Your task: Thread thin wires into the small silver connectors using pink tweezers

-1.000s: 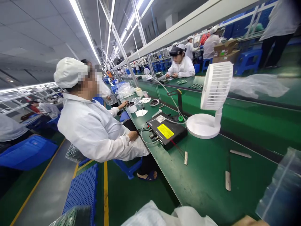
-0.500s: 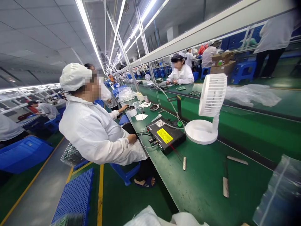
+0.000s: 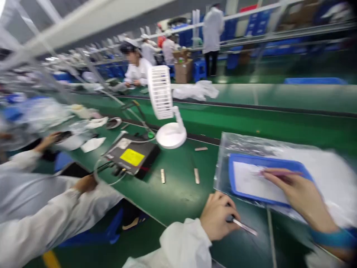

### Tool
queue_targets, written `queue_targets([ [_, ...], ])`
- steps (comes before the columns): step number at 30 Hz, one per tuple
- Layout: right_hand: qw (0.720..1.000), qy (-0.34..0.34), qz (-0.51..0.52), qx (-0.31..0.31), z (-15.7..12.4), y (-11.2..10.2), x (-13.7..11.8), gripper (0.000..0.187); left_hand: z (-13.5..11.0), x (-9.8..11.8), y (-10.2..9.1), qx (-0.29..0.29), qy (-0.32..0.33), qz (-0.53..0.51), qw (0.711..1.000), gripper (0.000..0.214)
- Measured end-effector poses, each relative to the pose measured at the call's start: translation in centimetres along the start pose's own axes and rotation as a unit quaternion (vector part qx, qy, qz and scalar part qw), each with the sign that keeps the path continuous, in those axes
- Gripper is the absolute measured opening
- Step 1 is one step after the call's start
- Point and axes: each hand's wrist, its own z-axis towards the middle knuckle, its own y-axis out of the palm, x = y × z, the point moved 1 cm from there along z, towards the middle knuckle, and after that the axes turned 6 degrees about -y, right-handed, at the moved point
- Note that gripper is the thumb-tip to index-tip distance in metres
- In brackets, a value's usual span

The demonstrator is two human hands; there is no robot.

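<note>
My left hand (image 3: 220,216) rests low over the green bench with its fingers curled round a metal strip (image 3: 245,227) that has a dark part near my fingertips. The strip's bright end points right and toward me. Over a shallow blue tray (image 3: 232,175), my right hand (image 3: 302,193) pinches a slim reddish tweezer-like tool (image 3: 281,172). Its tip points left above the white sheet (image 3: 251,182) in the tray; blur hides what is at the tip. Under the tray lies a clear plastic bag (image 3: 225,143).
Several metal strips (image 3: 196,175) lie on the green bench (image 3: 178,201). A white fan (image 3: 171,136) stands behind them, beside a black box (image 3: 149,158) with a yellow label and cables. At left sits a co-worker, whose sleeve (image 3: 69,212) reaches the bench edge.
My view has swung right and down. Both my hands, the blue tray and the held tools now show, while the fan and black box have shifted left in view.
</note>
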Motion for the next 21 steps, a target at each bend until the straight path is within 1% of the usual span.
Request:
queue_targets([
  [1, 0.996, 0.061, 0.014, -0.058, 0.1, 0.1, 0.1, 0.014, 0.3, 0.1, -0.3, -0.007, -0.007, -0.004, 1.0, 0.016],
  [2, 0.993, 0.094, 0.004, -0.069, 0.3, 0.2, 0.2, 0.017, 0.5, 0.3, -0.5, -0.013, -0.011, -0.007, 1.0, 0.014],
  [4, 0.988, 0.137, -0.012, -0.074, 0.7, 0.6, 0.0, 0.026, 0.8, 0.5, -0.8, -0.014, -0.015, -0.013, 1.0, 0.014],
  [5, 0.98, 0.182, 0.012, -0.081, 0.8, 0.8, -0.2, 0.028, 0.8, 0.5, -0.8, -0.015, -0.014, -0.02, 1.0, 0.014],
  [6, 0.976, 0.198, 0.013, -0.087, 0.8, 1.0, -0.5, 0.028, 0.8, 0.6, -0.9, -0.016, -0.013, -0.025, 0.999, 0.015],
  [10, 0.968, 0.222, 0.012, -0.115, 0.4, 1.2, -1.4, 0.022, 0.6, 0.7, -0.9, -0.021, -0.023, -0.041, 0.999, 0.016],
  [15, 0.962, 0.24, 0.025, -0.131, 0.1, 1.1, -1.1, 0.02, 0.8, 0.9, -1.1, -0.03, -0.031, -0.044, 0.998, 0.016],
  [21, 0.956, 0.248, -0.02, -0.154, 0.0, 1.2, -1.1, 0.02, 0.9, 0.8, -1.2, -0.034, -0.033, -0.041, 0.998, 0.016],
])
